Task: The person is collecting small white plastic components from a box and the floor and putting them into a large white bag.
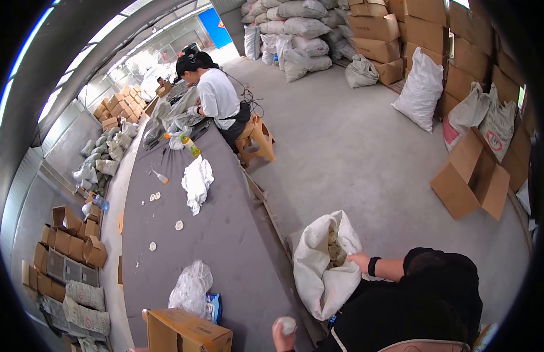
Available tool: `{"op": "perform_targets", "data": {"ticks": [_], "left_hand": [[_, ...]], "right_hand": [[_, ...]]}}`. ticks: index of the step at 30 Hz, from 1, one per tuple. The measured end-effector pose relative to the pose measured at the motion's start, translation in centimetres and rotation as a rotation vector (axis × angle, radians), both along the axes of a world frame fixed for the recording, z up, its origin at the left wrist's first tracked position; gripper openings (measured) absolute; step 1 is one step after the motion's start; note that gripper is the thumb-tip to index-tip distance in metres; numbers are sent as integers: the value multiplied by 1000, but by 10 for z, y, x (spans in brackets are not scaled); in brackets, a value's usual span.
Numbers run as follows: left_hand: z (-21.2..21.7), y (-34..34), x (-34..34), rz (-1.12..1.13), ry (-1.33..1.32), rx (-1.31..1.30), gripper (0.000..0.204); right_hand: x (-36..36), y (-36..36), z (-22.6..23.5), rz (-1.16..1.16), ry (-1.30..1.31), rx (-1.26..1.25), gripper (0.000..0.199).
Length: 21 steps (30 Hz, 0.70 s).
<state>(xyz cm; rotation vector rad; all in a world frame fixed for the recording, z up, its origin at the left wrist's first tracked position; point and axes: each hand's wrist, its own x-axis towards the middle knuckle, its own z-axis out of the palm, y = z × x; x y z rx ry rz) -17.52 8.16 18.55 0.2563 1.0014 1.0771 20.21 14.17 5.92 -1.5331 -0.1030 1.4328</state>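
Observation:
My right hand [359, 261], with a black band at the wrist, grips the rim of a white woven sack [312, 249]. Inside the sack's wide mouth lie several small tan and whitish round pieces [336, 253], too small to name. At the lower edge, beside the grey-covered table, my left hand [279, 339] is closed around a whitish, rounded object [287, 325] whose kind I cannot make out. Similar pale round pieces lie apart on the table, one of them [179, 224] near its middle.
A cardboard box [189, 331], a clear plastic bag [192, 284] and a white cloth [196, 185] are on the table [225, 246]. At its far end a person [219, 97] sits on a tan stool [257, 141]. An open carton [471, 176] and a full white sack [421, 91] stand right.

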Motion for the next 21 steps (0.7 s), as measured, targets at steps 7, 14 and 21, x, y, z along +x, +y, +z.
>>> {"op": "perform_targets", "data": {"ticks": [7,14,21], "left_hand": [[-44,115,182,-824,154,19,37],[-128,134,268,-923,598,-10,67],[-109,92,173,-299,828,321,33]], "right_hand": [[8,-19,45,76,-25,-48,34],[29,-12,39,90,-56,-65,38],[31,-1,67,132,21,-118,37]]}}
